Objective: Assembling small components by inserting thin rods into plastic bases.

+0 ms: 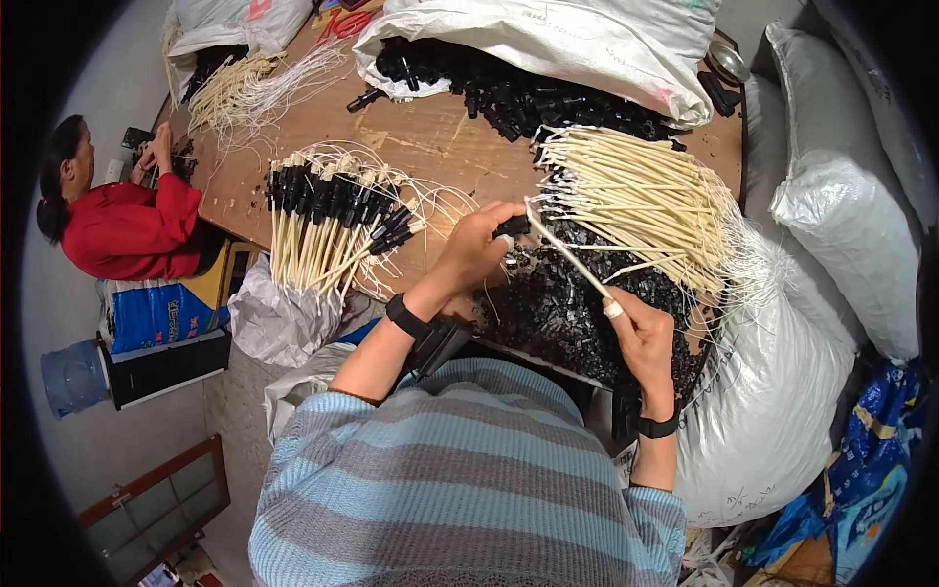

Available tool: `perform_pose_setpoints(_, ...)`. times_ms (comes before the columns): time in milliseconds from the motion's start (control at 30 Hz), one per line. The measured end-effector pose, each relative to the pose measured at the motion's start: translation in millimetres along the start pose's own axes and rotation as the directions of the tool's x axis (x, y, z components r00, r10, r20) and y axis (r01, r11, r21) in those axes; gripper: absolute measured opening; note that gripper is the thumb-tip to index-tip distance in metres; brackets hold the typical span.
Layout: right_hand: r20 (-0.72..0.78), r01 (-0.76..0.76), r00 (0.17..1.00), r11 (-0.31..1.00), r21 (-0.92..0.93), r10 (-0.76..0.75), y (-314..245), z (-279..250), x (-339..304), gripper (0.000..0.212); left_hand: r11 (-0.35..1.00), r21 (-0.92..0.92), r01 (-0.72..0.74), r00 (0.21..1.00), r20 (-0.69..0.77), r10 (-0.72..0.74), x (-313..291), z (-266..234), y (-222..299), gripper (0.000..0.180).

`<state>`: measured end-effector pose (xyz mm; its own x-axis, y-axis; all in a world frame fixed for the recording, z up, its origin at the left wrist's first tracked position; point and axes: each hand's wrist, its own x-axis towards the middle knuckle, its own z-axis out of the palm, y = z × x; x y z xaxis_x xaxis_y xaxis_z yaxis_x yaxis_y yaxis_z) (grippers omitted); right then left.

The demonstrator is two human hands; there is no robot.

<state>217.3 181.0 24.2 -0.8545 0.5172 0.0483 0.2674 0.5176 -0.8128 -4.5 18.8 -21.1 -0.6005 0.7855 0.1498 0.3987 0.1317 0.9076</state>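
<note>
One slim, cream-coloured rod (570, 256) held aslant above the brown wooden surface (430, 137). Right hand (643, 338): thumb and fingers closed on the rod's lower end; pale wrapping on the thumb. Left hand (474, 247): fingers curled shut around a short, black plastic piece (513, 227) — the rod's upper end is right by these fingers; whether they pinch it too, cannot tell.

Beneath the hands: a spread of small, glossy black pieces (567, 308). Beyond it, to the right, a thick stack of cream rods with white strings (641, 201). To the left, a bundle of rods fitted with black tubular sleeves (323, 205), white strings trailing. At the far side, black tubular parts (528, 103) lie at the mouth of a white woven sack (577, 39); red-handled scissors (344, 24) nearby. Far left — a person in a red top (132, 230), hands raised at the surface's edge.
</note>
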Motion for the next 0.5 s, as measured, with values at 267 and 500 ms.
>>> perform_pose_setpoints(267, 0.184, 0.229, 0.968, 0.892, -0.391, -0.168, -13.8, 3.3, 11.2, 0.018, 0.776, 0.259, -0.575, 0.811, 0.308, 0.498, 3.6, -8.6, 5.9, 0.034)
perform_pose_setpoints(500, -0.085, 0.096, 0.993, 0.991, 0.097, -0.087, 4.9, 18.7, 26.2, 0.014, 0.881, 0.314, -0.354, 0.934, 0.063, 0.353, -14.8, 13.3, 17.9, 0.022)
